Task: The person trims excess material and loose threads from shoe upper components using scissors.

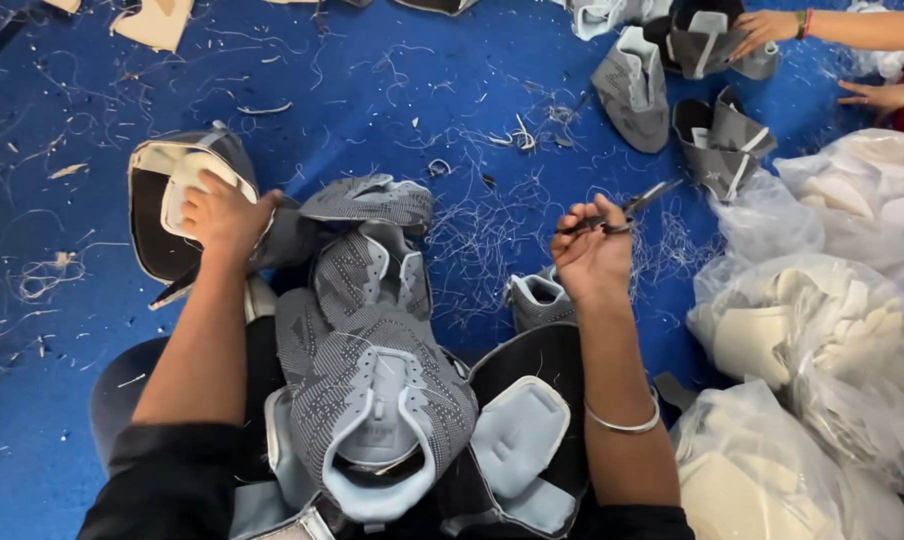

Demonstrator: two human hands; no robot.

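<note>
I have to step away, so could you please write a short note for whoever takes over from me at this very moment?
Left hand: pressed on the flattened grey shoe upper lying inside-up on the blue floor.
Right hand: closed grip on small thread snips, raised above the floor.
In the lap: a stack of grey and light-blue uppers, one more opened flat by the right forearm.
Thread offcuts lie scattered ahead, so some trimming looks done.
Clear bags of cream pieces sit at right. Another person's hands work on uppers at top right.
How many uppers remain cannot be told.
</note>
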